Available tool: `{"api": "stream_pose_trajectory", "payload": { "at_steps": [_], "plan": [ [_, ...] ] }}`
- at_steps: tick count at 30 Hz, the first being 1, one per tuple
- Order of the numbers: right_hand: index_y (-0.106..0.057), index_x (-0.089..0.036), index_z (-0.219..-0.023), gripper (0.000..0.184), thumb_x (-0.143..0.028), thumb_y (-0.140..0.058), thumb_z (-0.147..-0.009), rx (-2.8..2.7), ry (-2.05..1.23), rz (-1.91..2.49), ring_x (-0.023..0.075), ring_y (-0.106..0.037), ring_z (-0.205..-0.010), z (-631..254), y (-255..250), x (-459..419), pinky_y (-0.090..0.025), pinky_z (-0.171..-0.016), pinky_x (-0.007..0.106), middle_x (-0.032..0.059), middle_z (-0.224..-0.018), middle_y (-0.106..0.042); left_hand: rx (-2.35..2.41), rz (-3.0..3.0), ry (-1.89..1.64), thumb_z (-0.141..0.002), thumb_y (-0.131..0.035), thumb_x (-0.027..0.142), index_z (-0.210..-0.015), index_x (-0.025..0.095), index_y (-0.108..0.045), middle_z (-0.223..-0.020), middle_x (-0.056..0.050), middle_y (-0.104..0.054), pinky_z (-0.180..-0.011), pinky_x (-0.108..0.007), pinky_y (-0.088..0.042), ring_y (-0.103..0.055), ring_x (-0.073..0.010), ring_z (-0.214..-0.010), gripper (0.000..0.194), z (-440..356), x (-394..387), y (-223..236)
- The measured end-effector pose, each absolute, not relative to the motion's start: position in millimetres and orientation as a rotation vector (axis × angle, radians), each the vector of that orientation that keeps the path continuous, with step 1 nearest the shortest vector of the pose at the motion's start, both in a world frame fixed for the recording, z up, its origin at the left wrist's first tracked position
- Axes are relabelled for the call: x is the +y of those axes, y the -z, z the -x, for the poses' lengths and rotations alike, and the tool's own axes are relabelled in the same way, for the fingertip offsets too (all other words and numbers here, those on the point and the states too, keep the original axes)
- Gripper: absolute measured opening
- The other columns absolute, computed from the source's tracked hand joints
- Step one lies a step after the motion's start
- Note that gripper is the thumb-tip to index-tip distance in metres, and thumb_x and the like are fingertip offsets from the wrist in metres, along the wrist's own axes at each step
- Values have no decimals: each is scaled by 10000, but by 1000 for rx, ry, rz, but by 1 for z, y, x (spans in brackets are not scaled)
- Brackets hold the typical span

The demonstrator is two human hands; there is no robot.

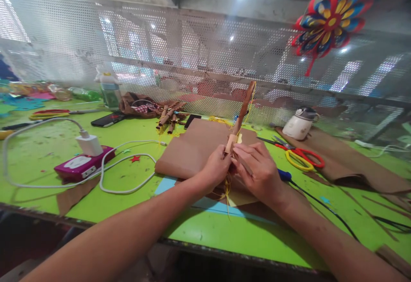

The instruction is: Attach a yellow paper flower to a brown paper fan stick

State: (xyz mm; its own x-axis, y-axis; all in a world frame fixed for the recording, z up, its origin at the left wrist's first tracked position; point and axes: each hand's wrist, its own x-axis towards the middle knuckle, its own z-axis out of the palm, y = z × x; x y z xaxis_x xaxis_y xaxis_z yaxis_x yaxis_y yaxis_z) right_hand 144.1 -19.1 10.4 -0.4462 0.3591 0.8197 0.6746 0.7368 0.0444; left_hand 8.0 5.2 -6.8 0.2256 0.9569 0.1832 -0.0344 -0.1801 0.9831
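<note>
Both hands meet over the brown paper sheets (195,145) in the middle of the green table. My left hand (215,166) is closed round the lower end of a rolled brown paper tube (230,144). A long, narrow brown strip (245,106) rises from the tube, slightly tilted. With its fingers pinched at the tube's side, my right hand (257,166) touches it too; the fingertips are partly hidden. Yellow thread (227,188) hangs in loose ends below the hands, and some runs along the strip. A light blue sheet (205,207) lies partly under the brown paper.
Red and yellow scissors (303,157) and a white bottle (299,123) stand right. A blue-handled tool (284,175) with a black cable lies by my right wrist. To the left are a purple power strip (83,164), a white cable, a phone (108,119) and several rolled paper tubes (168,119).
</note>
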Motion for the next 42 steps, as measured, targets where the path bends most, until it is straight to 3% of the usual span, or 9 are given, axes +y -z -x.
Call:
{"api": "stream_pose_trajectory", "payload": {
  "at_steps": [21,42],
  "plan": [
    [-587,-145,-1105,324,-252,-534,-804,-2105,485,892,258,-504,-904,-138,-16,-27,-439,-800,447,126,-1082,-630,1001,-1500,-1193,-799,-479,224,-875,163,-511,-743,-15,-570,-528,-185,-395,-512,-105,-633,103,-8,11,17],
    [-567,-96,-1120,337,-225,-523,-812,-2135,415,939,266,-479,-992,-138,-12,-27,-431,-852,443,135,-1135,-595,1026,-1509,-1192,-788,-491,230,-886,168,-529,-724,-11,-576,-509,-186,-370,-493,-100,-590,121,-6,9,17]
  ]
}}
